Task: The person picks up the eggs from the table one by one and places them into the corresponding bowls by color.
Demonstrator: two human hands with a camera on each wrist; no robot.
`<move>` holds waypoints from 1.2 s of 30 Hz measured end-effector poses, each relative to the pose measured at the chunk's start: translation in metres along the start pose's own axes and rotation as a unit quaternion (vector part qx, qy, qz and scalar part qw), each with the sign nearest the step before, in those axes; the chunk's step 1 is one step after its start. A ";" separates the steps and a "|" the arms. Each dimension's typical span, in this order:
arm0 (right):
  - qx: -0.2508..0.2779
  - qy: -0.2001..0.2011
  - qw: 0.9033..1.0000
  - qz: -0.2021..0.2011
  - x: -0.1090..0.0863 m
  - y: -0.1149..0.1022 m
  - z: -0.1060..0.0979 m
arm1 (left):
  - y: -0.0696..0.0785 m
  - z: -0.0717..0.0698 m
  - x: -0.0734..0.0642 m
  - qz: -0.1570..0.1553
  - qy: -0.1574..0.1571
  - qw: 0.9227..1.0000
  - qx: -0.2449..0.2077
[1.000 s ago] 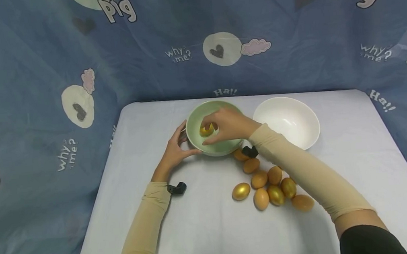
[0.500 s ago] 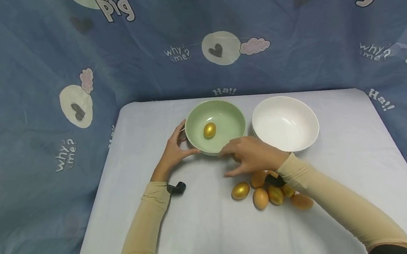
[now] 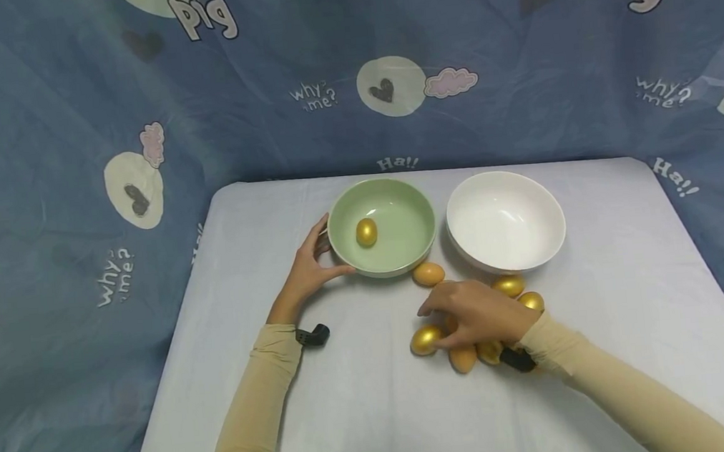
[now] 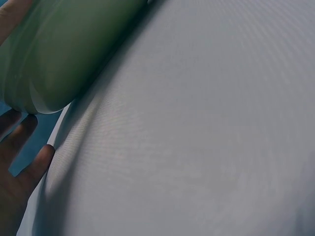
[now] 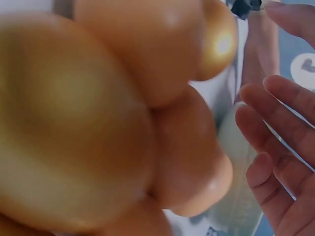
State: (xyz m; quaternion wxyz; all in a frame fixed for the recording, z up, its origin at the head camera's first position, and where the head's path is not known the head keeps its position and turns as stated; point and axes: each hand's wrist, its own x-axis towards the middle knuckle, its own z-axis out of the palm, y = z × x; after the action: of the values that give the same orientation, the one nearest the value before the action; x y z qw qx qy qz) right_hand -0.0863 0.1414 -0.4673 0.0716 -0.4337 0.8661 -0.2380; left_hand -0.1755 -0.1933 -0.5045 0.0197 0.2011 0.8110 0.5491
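In the head view my left hand [image 3: 304, 268] holds the light green bowl [image 3: 411, 232] at its left side, thumb along the near side. The left wrist view shows some fingertips touching the green bowl [image 4: 59, 54]. One gold egg [image 3: 366, 233] lies inside. My right hand [image 3: 476, 311] hovers low over a cluster of brown and gold eggs, fingers spread and nothing held. Its thumb is close to a gold egg [image 3: 425, 339] at the cluster's left; contact cannot be told. In the right wrist view the fingers [image 5: 280, 132] are apart from the brown egg [image 5: 192, 152].
A white bowl [image 3: 506, 220] stands right of the green one. A brown egg [image 3: 429, 274] lies by the green bowl's near side. Two gold eggs [image 3: 508, 285] sit below the white bowl. White cloth [image 3: 351, 399] covers the table; a blue printed curtain [image 3: 259, 84] hangs behind.
My right hand has let go of the gold egg in the green bowl, drawn out and moved toward me over the cluster. That egg has rocked slightly. The left hand stays put.
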 end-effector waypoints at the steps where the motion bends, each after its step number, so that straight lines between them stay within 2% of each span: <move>1: 0.003 0.003 1.000 -0.003 -0.001 0.000 0.002 | 0.000 0.000 0.000 0.000 0.000 1.000 0.001; 5: 0.003 0.008 1.000 -0.010 -0.003 0.001 0.010 | 0.000 -0.001 0.000 -0.004 0.000 1.000 0.003; 11: 0.003 -0.016 1.000 0.000 -0.003 0.001 0.017 | 0.000 -0.001 -0.001 -0.006 0.000 1.000 0.001; 25: -0.023 -0.015 0.999 -0.029 0.000 -0.001 0.027 | 0.001 0.000 -0.001 -0.008 0.000 1.000 -0.002; 36: -0.031 -0.026 0.999 -0.023 0.003 -0.002 0.029 | 0.001 0.000 -0.001 -0.014 0.000 1.000 -0.003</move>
State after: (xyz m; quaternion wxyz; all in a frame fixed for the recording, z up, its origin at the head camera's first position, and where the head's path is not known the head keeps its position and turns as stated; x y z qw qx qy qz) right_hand -0.0773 0.1283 -0.4914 0.0748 -0.4619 0.8605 -0.2015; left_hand -0.1741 -0.1929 -0.5037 0.0283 0.1900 0.8120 0.5511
